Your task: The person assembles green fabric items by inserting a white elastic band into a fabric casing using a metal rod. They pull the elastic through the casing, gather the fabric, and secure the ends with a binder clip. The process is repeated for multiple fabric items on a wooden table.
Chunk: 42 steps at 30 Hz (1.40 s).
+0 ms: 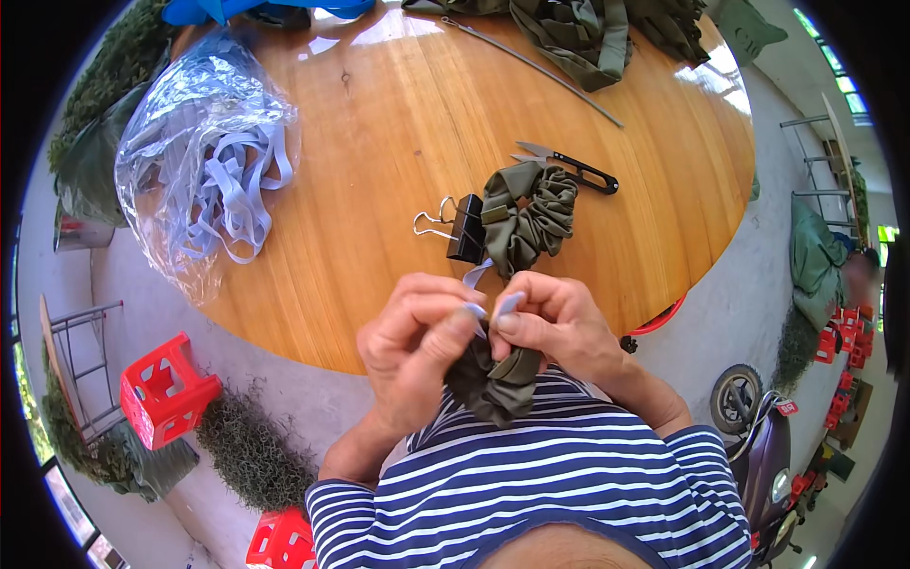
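Note:
Both hands meet at the table's near edge, in front of my striped shirt. My left hand [412,341] pinches one end of a pale blue elastic band. Another end of the elastic band [510,303] sticks up between the thumb and fingers of my right hand [564,327]. Below the fingers hangs a gathered olive fabric tube [498,389], partly covered by the hands. Just beyond them lies an olive scrunchie [526,218], beside a black binder clip [465,229]. Black-handled thread snips [578,171] rest past the scrunchie, blades pointing left.
A clear plastic bag [152,180] with pale blue elastic [237,180] lies at the table's left. A thin metal rod [540,71] and olive fabric strips [578,43] are at the far side. Red stools [166,389] stand on the floor; a motorbike [763,446] is at right.

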Each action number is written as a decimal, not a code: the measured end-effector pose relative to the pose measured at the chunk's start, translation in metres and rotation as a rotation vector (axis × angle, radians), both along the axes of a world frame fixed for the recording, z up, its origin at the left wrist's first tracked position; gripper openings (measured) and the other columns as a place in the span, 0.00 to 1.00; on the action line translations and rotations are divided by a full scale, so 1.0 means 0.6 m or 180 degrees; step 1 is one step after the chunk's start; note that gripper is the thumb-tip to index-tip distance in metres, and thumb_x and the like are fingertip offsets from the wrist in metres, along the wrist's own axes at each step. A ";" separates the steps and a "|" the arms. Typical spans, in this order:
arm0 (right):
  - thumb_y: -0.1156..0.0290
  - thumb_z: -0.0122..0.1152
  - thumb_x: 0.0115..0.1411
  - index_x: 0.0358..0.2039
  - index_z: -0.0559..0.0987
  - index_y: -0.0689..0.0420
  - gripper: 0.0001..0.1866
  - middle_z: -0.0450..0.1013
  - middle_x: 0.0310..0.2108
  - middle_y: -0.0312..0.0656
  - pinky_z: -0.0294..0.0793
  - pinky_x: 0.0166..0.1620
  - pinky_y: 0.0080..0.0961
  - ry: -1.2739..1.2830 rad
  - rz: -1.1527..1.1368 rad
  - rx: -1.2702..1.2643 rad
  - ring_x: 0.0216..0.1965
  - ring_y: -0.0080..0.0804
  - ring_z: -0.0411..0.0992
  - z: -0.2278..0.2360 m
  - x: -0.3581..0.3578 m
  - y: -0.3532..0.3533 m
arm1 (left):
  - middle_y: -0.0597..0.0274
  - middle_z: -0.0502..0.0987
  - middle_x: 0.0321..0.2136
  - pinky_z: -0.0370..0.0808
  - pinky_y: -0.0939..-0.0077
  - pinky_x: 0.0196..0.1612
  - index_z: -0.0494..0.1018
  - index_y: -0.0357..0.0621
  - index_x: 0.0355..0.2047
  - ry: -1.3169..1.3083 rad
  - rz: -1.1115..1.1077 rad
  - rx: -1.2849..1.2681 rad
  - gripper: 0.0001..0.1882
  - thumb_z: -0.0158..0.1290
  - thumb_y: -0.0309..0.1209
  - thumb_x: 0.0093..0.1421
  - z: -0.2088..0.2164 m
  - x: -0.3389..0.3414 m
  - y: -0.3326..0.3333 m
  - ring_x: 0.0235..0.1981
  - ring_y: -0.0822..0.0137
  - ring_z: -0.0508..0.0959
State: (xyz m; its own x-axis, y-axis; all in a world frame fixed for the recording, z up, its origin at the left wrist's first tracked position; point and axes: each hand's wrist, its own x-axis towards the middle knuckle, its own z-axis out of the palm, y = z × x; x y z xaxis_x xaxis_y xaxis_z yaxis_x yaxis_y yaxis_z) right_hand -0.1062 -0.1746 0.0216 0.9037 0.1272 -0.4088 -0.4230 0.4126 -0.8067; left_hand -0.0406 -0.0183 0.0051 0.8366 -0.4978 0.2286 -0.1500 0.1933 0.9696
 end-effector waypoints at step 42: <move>0.78 0.63 0.47 0.25 0.73 0.60 0.06 0.70 0.22 0.36 0.63 0.18 0.10 -0.0075 -0.0403 0.0388 0.18 0.14 0.65 -0.019 0.006 -0.045 | 0.50 0.71 0.36 0.71 0.73 0.36 0.70 0.38 0.31 -0.1448 -0.0622 0.0380 0.08 0.54 0.20 0.49 -0.013 0.019 -0.028 0.34 0.57 0.72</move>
